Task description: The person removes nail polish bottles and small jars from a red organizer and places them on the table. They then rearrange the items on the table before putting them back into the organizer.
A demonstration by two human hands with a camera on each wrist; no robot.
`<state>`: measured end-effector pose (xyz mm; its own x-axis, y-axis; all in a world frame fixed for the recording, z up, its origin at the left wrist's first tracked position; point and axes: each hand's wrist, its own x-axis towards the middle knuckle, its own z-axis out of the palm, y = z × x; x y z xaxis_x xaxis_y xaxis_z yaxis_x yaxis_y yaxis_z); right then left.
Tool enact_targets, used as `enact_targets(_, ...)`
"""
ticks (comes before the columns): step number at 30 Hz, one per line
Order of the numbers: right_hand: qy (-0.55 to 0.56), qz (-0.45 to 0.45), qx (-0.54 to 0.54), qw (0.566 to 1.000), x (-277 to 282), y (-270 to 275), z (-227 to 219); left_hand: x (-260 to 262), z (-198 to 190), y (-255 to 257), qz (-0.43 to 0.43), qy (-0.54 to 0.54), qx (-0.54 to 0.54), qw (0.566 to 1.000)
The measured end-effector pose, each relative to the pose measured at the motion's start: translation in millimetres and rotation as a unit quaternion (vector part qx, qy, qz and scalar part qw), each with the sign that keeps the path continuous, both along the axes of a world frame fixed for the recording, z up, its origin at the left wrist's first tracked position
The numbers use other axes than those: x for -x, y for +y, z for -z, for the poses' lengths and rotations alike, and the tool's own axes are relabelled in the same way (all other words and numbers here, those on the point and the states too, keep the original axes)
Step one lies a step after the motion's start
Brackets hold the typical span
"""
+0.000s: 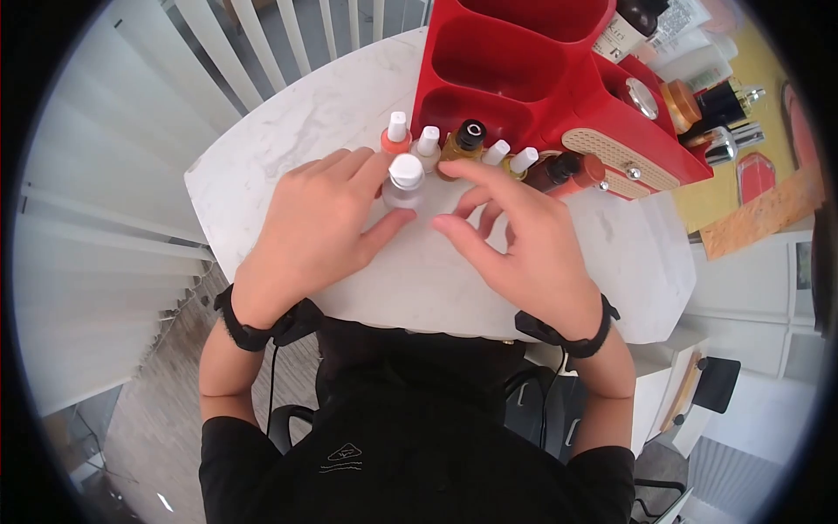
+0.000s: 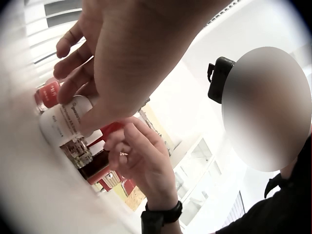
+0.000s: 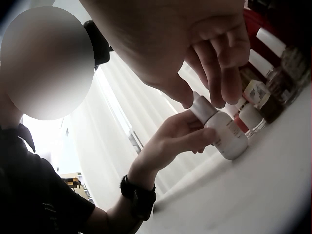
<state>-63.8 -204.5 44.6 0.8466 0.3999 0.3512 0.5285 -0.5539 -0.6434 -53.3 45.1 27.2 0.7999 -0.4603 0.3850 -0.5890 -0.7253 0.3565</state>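
Note:
My left hand [image 1: 316,218] has its thumb and index finger on either side of a frosted white bottle [image 1: 404,194] with a white cap. In the right wrist view the bottle [image 3: 230,139] stands on the marble-patterned table, and the left thumb presses its near side. My right hand [image 1: 534,237] hovers just right of it, fingers bent loosely and holding nothing. Behind the bottle, small polish bottles stand in a row: an orange one [image 1: 396,140], a pale one [image 1: 427,148] and an amber one with a black cap [image 1: 463,144].
A red organizer [image 1: 559,118] with open compartments and woven-front drawers stands at the back right. More cosmetics, including a black-capped bottle [image 1: 720,103], stand in and behind it. Dark and reddish bottles [image 1: 583,175] stand before its drawers. White slats [image 1: 214,44] border the table's left side.

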Motion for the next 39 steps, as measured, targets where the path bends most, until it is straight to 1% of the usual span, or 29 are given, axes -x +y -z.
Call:
enact_targets(2,-0.005,0.011,0.001,1.000,4.5,-12.8,-1.3,-3.3,2.8,-1.0,-0.036,-0.017,0.000,0.999)
enact_targets(3,-0.010,0.021,0.004,1.000,6.5,-19.6,-2.1,-3.7,2.8,-2.3,-0.034,-0.017,-0.003,0.999)
enact_targets(5,-0.012,0.040,0.006,0.999,11.8,-33.3,-5.9,-3.7,2.1,-6.2,-0.080,-0.017,0.009,0.997)
enact_targets(7,-0.013,0.062,0.007,0.998,16.4,-45.2,-9.6,-4.3,1.4,-6.8,-0.081,-0.024,-0.003,0.996)
enact_targets(9,-0.028,0.122,0.008,0.992,20.9,-57.9,-12.5,-5.2,1.6,-7.9,-0.080,-0.031,-0.011,0.996)
enact_targets(10,-0.050,0.140,0.008,0.989,19.2,-65.2,-10.9,-5.0,1.6,-8.1,-0.094,-0.029,-0.025,0.995)
enact_targets(11,-0.050,0.145,0.007,0.988,17.3,-70.9,-11.6,-4.5,1.5,-8.3,-0.109,-0.027,-0.039,0.993)
enact_targets(13,-0.102,0.203,0.029,0.973,12.8,-80.9,-14.0,-3.0,0.7,-8.8,-0.112,-0.018,-0.042,0.993)
enact_targets(14,-0.108,0.211,0.052,0.970,10.3,-86.4,-14.2,-2.1,-0.2,-8.9,-0.120,-0.008,-0.043,0.992)
enact_targets(15,-0.108,0.215,0.050,0.969,8.6,-88.4,-14.8,-1.0,-1.4,-8.9,-0.116,-0.009,-0.045,0.992)
enact_targets(17,-0.094,0.231,0.082,0.965,5.5,-92.3,-16.3,2.4,-5.2,-9.7,-0.135,-0.007,-0.019,0.991)
enact_targets(18,-0.094,0.235,0.080,0.964,3.9,-94.3,-15.2,6.2,-9.6,-11.0,-0.131,-0.009,-0.020,0.991)
enact_targets(20,-0.108,0.237,0.089,0.962,0.3,-98.9,-11.2,15.7,-20.0,-14.5,-0.193,-0.012,0.065,0.979)
enact_targets(21,-0.108,0.240,0.088,0.961,-1.8,-100.9,-8.5,20.5,-22.4,-19.0,-0.190,-0.013,0.063,0.980)
enact_targets(23,-0.111,0.230,0.087,0.963,-5.2,-103.3,-2.9,29.8,-25.4,-35.4,-0.130,0.000,0.160,0.979)
enact_targets(24,-0.112,0.229,0.087,0.963,-6.0,-102.8,-2.2,24.8,-22.3,-47.4,-0.043,-0.044,0.158,0.985)
enact_targets(25,-0.114,0.233,0.085,0.962,-7.0,-101.0,-1.9,23.2,-28.1,-61.6,-0.003,-0.032,0.127,0.991)
enact_targets(27,-0.115,0.236,0.083,0.961,-8.0,-97.3,-0.1,10.1,-34.0,-86.0,0.019,-0.034,0.040,0.998)
enact_targets(28,-0.118,0.242,0.080,0.960,-8.1,-96.2,1.4,1.3,-31.2,-96.5,0.018,-0.032,0.040,0.999)
enact_targets(30,-0.122,0.251,0.078,0.957,-9.3,-98.8,2.4,-16.9,-22.3,-114.9,0.046,-0.071,0.044,0.995)
enact_targets(32,-0.176,0.230,0.083,0.953,-8.9,-101.5,4.3,-21.9,-20.6,-125.1,0.040,-0.056,0.025,0.997)
enact_targets(33,-0.173,0.231,0.083,0.954,-5.8,-101.2,4.2,-22.6,-19.2,-128.8,0.033,-0.040,0.006,0.999)
enact_targets(35,-0.126,0.219,0.052,0.966,-0.2,-99.9,0.7,-25.0,-15.0,-135.0,0.031,-0.046,0.008,0.998)
enact_targets(36,-0.120,0.217,0.053,0.967,2.0,-101.1,0.9,-25.6,-12.5,-137.6,0.028,-0.053,0.010,0.998)
enact_targets(39,-0.133,0.198,0.056,0.969,11.3,-104.6,1.1,-29.0,-9.9,-143.7,0.016,-0.028,0.016,0.999)
